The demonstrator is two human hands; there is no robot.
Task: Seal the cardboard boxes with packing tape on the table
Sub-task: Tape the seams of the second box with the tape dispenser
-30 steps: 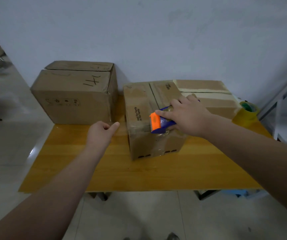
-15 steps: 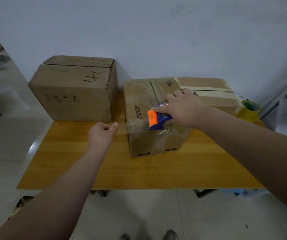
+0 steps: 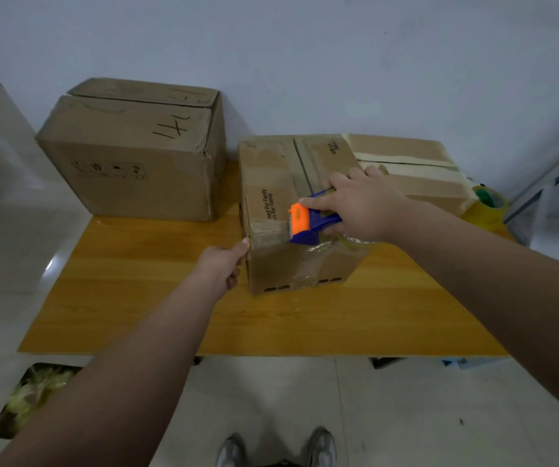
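Observation:
A small cardboard box (image 3: 271,170) stands in the middle of the wooden table (image 3: 305,325). My right hand (image 3: 362,203) grips a blue and orange tape dispenser (image 3: 305,224) at the box's front top edge. Clear tape runs from the dispenser leftward along that edge. My left hand (image 3: 224,267) sits at the box's front left corner, fingers curled and thumb against the edge, holding the tape end there. A large box (image 3: 129,156) stands at the back left. A flatter box (image 3: 406,153) with pale tape strips lies behind and to the right.
A yellow tape roll (image 3: 487,207) sits at the table's right edge, next to a metal frame (image 3: 547,176). The wall is close behind the boxes. My shoes (image 3: 278,449) show on the tiled floor below the table's front edge.
My left hand has moved right, from about a hand's width off the box to its front left corner, bringing the tape end with it. My right hand and the dispenser stayed at the front top edge.

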